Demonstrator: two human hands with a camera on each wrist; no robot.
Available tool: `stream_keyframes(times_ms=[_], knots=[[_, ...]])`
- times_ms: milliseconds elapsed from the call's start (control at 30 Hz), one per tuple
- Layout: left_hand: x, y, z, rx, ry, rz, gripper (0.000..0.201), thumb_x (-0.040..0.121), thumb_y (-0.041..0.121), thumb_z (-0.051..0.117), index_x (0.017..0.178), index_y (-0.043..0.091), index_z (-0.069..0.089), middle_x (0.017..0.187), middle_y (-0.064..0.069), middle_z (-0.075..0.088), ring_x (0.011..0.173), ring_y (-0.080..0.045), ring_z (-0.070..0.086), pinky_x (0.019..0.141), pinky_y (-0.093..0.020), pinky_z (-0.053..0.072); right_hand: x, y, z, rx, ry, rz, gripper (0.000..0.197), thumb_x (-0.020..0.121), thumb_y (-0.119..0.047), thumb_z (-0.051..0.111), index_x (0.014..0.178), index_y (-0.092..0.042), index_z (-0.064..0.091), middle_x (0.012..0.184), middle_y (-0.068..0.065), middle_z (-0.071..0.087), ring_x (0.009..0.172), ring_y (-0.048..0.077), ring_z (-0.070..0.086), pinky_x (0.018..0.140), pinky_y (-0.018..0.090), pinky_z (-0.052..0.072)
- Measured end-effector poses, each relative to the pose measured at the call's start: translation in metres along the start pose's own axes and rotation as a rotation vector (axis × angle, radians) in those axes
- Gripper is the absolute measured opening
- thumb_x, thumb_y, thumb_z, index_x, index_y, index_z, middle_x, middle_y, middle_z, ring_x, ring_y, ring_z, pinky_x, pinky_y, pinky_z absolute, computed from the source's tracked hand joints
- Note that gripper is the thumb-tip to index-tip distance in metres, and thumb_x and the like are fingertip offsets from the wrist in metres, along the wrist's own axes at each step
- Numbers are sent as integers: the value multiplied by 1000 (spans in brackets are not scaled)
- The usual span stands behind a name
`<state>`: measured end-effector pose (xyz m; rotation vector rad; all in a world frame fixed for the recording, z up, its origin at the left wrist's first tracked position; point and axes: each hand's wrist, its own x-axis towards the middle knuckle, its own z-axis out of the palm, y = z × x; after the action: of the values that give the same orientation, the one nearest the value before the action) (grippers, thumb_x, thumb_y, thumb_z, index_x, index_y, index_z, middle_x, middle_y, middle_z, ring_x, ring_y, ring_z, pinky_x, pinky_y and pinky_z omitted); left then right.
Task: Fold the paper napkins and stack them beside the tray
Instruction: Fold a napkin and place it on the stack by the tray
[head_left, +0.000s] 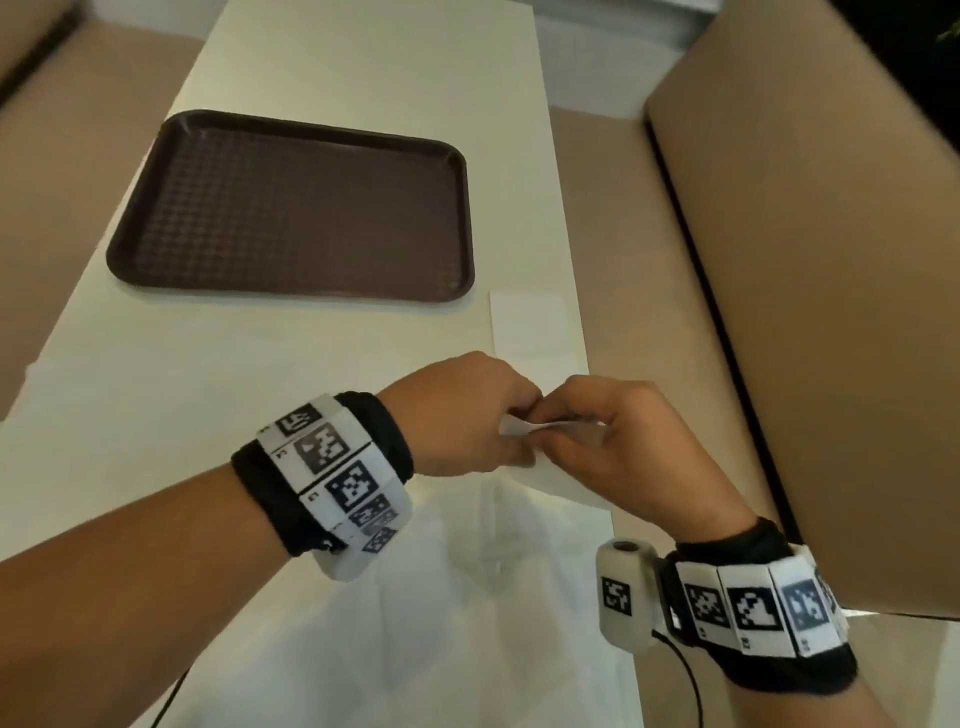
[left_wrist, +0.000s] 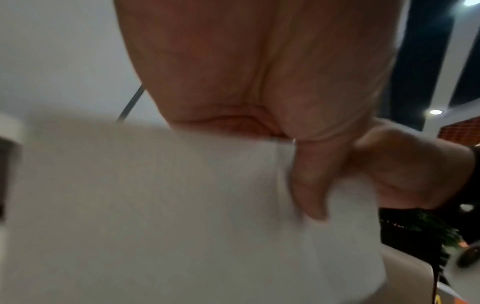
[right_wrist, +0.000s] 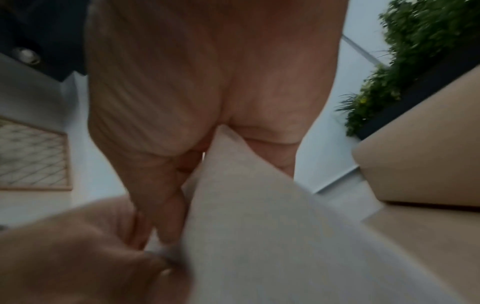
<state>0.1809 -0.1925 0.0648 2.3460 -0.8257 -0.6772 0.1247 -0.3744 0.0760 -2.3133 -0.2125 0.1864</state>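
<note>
- Both hands meet over the near right part of the worktop (head_left: 291, 353); the left hand (head_left: 462, 415) and right hand (head_left: 608, 431) each pinch the same top edge of a napkin (head_left: 561, 480), fingers curled round the paper, fingertips nearly touching.
- One sheet hangs from that pinch, lifted clear at the top, its lower part trailing toward the worktop's right edge; whether it touches the surface cannot be told.
- Seen from the left wrist, the napkin (left_wrist: 182, 205) is plain white, soft, with a faint vertical crease just beside the thumb (left_wrist: 309, 185).
- Seen from the right wrist, the paper (right_wrist: 259, 226) runs as a narrow band out from between the fingers (right_wrist: 166, 205).
- Beyond the hands, slightly right, lies a folded napkin (head_left: 530, 327), a pale upright rectangle with its long axis pointing away from the person, just off the tray's near right corner.
- Judged from this, the held sheet goes forward onto that piece, and the right hand is nearer.
- Farther out and left sits the tray (head_left: 130, 249), dark brown.
</note>
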Motion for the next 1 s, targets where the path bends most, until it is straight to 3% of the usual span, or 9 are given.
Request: stream_keyframes(times_ms=[67, 133, 233, 300, 433, 600, 767, 867, 1000], knots=[[19, -3, 4, -130, 60, 7, 17, 87, 34, 74, 74, 25, 66, 70, 10, 64, 66, -5, 59, 61, -21, 43, -1, 5, -11, 145, 158, 84, 22, 77, -39, 82, 92, -26, 73, 87, -11, 73, 85, 4, 67, 75, 22, 51], [35, -12, 10, -398, 169, -1, 14, 87, 31, 76, 83, 19, 71, 76, 6, 69, 70, -5, 63, 66, -20, 48, -3, 23, -15, 386, 315, 205, 33, 77, -34, 86, 103, -23, 68, 97, -6, 74, 90, 8, 69, 75, 25, 54], [53, -22, 25, -944, 237, -87, 24, 91, 24, 72, 114, 15, 70, 107, -3, 75, 99, -23, 72, 90, -42, 57, -10, 52, 6, 723, 242, 396, 44, 78, -26, 83, 116, -12, 65, 112, 8, 74, 103, 30, 71, 86, 53, 59], [69, -28, 37, -1089, 263, -151, 28, 94, 23, 69, 120, 15, 66, 113, -6, 74, 105, -29, 71, 95, -51, 55, -11, 62, 28, 835, 156, 464, 35, 86, -18, 77, 119, -10, 67, 114, 10, 74, 105, 32, 72, 89, 54, 58], [101, -39, 48, -1090, 369, -296, 22, 96, 25, 65, 117, 20, 68, 110, 0, 76, 102, -24, 72, 96, -51, 54, 1, 78, 48, 736, 226, 589, 15, 95, -10, 65, 109, -10, 70, 98, 12, 77, 77, 24, 73, 65, 32, 58], [135, -62, 38, -880, 495, -404, 11, 95, 19, 65, 101, 17, 73, 100, -2, 77, 93, -25, 73, 89, -48, 58, 23, 98, 42, 641, 323, 704, 7, 94, -10, 66, 101, -8, 69, 87, 9, 74, 56, 16, 64, 51, 27, 51], [152, -75, 29, -482, 494, -419, 24, 93, 18, 63, 96, -6, 70, 99, -20, 73, 93, -36, 68, 84, -44, 57, 37, 110, 41, 559, 353, 722, 10, 94, -10, 61, 102, -7, 67, 74, 11, 71, 55, 22, 61, 55, 35, 51], [157, -75, 25, -397, 498, -400, 23, 93, 17, 64, 92, -6, 69, 91, -18, 71, 85, -34, 66, 77, -38, 55, 41, 112, 40, 534, 363, 739, 5, 91, -7, 62, 87, -7, 65, 52, 2, 62, 55, 26, 57, 58, 42, 52], [163, -76, 22, -310, 521, -418, 25, 91, 19, 68, 90, -6, 67, 81, -17, 62, 74, -28, 57, 69, -34, 49, 42, 109, 41, 497, 357, 757, 4, 88, -5, 64, 88, -1, 65, 48, 1, 61, 52, 25, 57, 60, 54, 57]])
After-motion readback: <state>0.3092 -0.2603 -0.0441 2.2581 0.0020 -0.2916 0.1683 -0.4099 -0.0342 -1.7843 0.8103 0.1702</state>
